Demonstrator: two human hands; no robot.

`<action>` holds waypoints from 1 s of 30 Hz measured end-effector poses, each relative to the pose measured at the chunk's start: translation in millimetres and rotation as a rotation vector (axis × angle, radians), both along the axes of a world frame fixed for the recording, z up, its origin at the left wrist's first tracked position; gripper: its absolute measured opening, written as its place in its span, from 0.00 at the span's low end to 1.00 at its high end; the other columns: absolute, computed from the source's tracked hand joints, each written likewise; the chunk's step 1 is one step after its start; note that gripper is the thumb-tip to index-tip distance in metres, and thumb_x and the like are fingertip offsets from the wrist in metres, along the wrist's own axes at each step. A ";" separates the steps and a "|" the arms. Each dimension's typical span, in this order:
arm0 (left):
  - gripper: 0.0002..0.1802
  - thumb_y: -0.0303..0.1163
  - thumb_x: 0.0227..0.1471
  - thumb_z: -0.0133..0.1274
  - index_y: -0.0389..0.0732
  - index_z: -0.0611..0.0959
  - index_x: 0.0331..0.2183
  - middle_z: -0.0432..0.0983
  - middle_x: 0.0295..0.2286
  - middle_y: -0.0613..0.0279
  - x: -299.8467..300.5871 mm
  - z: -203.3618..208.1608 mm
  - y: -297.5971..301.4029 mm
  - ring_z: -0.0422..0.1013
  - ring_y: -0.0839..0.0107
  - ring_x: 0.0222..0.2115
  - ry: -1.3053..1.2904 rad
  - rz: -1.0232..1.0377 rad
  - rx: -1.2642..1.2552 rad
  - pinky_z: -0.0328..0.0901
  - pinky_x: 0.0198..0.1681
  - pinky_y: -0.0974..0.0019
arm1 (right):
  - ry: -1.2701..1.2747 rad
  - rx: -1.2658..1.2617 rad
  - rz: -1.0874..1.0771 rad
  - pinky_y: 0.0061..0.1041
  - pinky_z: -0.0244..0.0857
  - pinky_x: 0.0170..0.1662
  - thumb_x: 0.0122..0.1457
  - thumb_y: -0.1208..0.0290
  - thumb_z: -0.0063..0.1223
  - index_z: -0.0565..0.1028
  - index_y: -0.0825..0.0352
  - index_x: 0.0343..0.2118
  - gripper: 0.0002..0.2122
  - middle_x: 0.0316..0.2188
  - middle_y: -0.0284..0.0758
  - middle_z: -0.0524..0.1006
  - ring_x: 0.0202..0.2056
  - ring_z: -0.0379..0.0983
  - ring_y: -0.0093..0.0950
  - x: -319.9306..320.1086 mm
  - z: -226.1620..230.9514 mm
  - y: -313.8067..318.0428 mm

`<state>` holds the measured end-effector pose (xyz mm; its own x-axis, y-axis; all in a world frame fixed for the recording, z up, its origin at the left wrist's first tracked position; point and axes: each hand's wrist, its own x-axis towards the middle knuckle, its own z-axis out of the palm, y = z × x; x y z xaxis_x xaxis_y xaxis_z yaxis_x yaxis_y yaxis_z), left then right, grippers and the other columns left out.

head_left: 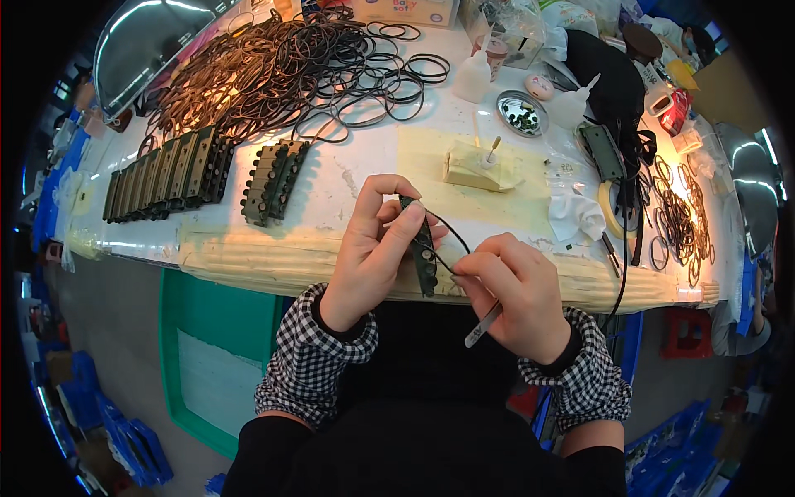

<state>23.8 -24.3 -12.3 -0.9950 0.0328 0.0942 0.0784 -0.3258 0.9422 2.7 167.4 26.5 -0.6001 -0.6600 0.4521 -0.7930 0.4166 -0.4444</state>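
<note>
Left hand: thumb and fingers of the left hand (pixel 371 253) pinch the far end of the strip.
Strip: the dark green strip (pixel 426 272) stands tilted between the two hands, over the table's near edge, its near end free.
Right hand: thumb and forefinger of the right hand (pixel 520 294) pinch the band, just right of the strip.
Band: the thin black band (pixel 448 227) curves from the strip to the right fingertips; whether it is fixed to the strip cannot be told.
Tweezers: the metal tweezers (pixel 484 325) lie in the right hand, one end sticking out toward the near side.
Pad: the yellowish pad (pixel 248 258) runs along the table's near edge.
Left of the hands: a small group of strips (pixel 273 184), and farther left a longer row of strips (pixel 170 178).
Far left: a tangled heap of bands (pixel 240 79).
Beyond the hands: a wrapped block (pixel 465 166) with a thin stick (pixel 494 148) upright on it.
Farther off: a round dish (pixel 504 103) holding small dark green bits, near a white bottle (pixel 473 79).
Right: a crumpled tissue (pixel 575 217), a tape roll (pixel 609 209) beside it, and a smaller heap of bands (pixel 683 215) farther right.
Below, left: a green bin (pixel 217 306).
</note>
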 end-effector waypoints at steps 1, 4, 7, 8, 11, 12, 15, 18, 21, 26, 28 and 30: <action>0.08 0.31 0.63 0.38 0.44 0.63 0.44 0.75 0.34 0.54 0.0 1.0 -0.1 0.75 0.68 0.38 -0.011 -0.010 0.009 0.71 0.41 0.66 | -0.057 -0.058 0.009 0.26 0.63 0.27 0.46 0.77 0.61 0.73 0.63 0.31 0.09 0.24 0.32 0.69 0.24 0.70 0.32 2.2 0.2 -1.1; 0.08 0.31 0.63 0.39 0.44 0.64 0.44 0.75 0.34 0.55 -1.3 2.0 0.0 0.75 0.67 0.37 -0.040 -0.033 0.020 0.71 0.40 0.66 | -0.216 -0.187 0.016 0.27 0.64 0.27 0.46 0.80 0.61 0.74 0.66 0.30 0.08 0.25 0.34 0.70 0.24 0.70 0.32 9.1 3.0 -6.9; 0.08 0.31 0.63 0.39 0.44 0.64 0.44 0.75 0.33 0.55 -2.3 -0.1 -3.8 0.75 0.67 0.37 -0.043 -0.058 0.059 0.71 0.40 0.66 | -0.291 -0.219 -0.025 0.27 0.64 0.27 0.46 0.82 0.61 0.74 0.68 0.29 0.08 0.25 0.35 0.71 0.24 0.70 0.31 10.4 7.3 -9.1; 0.08 0.31 0.63 0.40 0.44 0.64 0.44 0.75 0.33 0.55 -1.4 -0.8 -5.2 0.75 0.67 0.38 -0.041 -0.067 0.078 0.71 0.40 0.67 | -0.277 -0.231 -0.048 0.26 0.64 0.27 0.46 0.83 0.61 0.74 0.68 0.29 0.08 0.25 0.35 0.71 0.24 0.70 0.31 6.2 9.5 -8.8; 0.08 0.32 0.62 0.40 0.45 0.64 0.44 0.75 0.33 0.55 0.7 2.9 -5.7 0.75 0.66 0.38 -0.085 -0.039 0.057 0.71 0.40 0.67 | -0.335 -0.259 -0.030 0.25 0.63 0.26 0.46 0.82 0.61 0.75 0.68 0.30 0.08 0.25 0.34 0.71 0.23 0.70 0.29 5.9 7.6 -8.9; 0.08 0.32 0.62 0.41 0.45 0.65 0.44 0.75 0.33 0.55 -0.2 5.3 -3.9 0.76 0.67 0.38 -0.107 -0.031 0.049 0.71 0.40 0.67 | -0.346 -0.260 0.000 0.25 0.63 0.26 0.46 0.82 0.61 0.76 0.67 0.31 0.08 0.25 0.34 0.71 0.23 0.70 0.29 11.2 4.4 -10.6; 0.08 0.32 0.62 0.41 0.46 0.65 0.44 0.75 0.33 0.56 -1.6 9.1 -0.8 0.76 0.67 0.37 -0.149 -0.022 0.030 0.72 0.40 0.66 | -0.279 -0.212 0.010 0.24 0.63 0.26 0.45 0.79 0.63 0.78 0.64 0.31 0.09 0.25 0.31 0.72 0.23 0.70 0.27 15.5 -6.8 -7.6; 0.08 0.32 0.62 0.41 0.46 0.66 0.44 0.75 0.33 0.56 -1.3 7.3 -3.2 0.76 0.67 0.36 -0.134 -0.039 0.024 0.72 0.39 0.66 | -0.240 -0.226 -0.005 0.24 0.63 0.25 0.45 0.78 0.63 0.78 0.63 0.30 0.08 0.25 0.30 0.72 0.23 0.70 0.27 14.1 -11.2 -4.9; 0.08 0.32 0.62 0.42 0.46 0.66 0.44 0.74 0.33 0.56 -2.0 6.5 -3.2 0.76 0.67 0.36 -0.120 -0.046 0.025 0.72 0.39 0.66 | -0.220 -0.239 -0.004 0.25 0.63 0.25 0.45 0.78 0.63 0.78 0.63 0.30 0.08 0.25 0.31 0.72 0.23 0.70 0.27 12.0 -10.5 -6.4; 0.09 0.33 0.61 0.43 0.47 0.66 0.44 0.74 0.33 0.57 -2.3 4.1 -1.9 0.76 0.67 0.36 -0.122 -0.006 0.029 0.73 0.39 0.65 | -0.273 -0.213 0.038 0.26 0.65 0.27 0.44 0.79 0.64 0.77 0.64 0.29 0.08 0.25 0.32 0.71 0.24 0.71 0.30 8.6 -4.7 -10.5; 0.09 0.33 0.61 0.43 0.47 0.67 0.44 0.75 0.33 0.57 -3.4 4.7 -1.4 0.76 0.67 0.36 -0.129 -0.004 0.044 0.73 0.39 0.65 | -0.278 -0.205 0.053 0.26 0.65 0.27 0.44 0.79 0.64 0.77 0.65 0.29 0.08 0.25 0.33 0.71 0.24 0.71 0.30 7.8 -3.0 -10.8; 0.09 0.33 0.61 0.44 0.47 0.67 0.44 0.75 0.33 0.57 -3.3 5.6 -1.0 0.76 0.68 0.35 -0.142 0.003 0.052 0.73 0.39 0.65 | -0.282 -0.200 0.068 0.27 0.66 0.28 0.43 0.79 0.64 0.76 0.65 0.28 0.09 0.25 0.33 0.70 0.25 0.71 0.31 6.9 -2.7 -11.2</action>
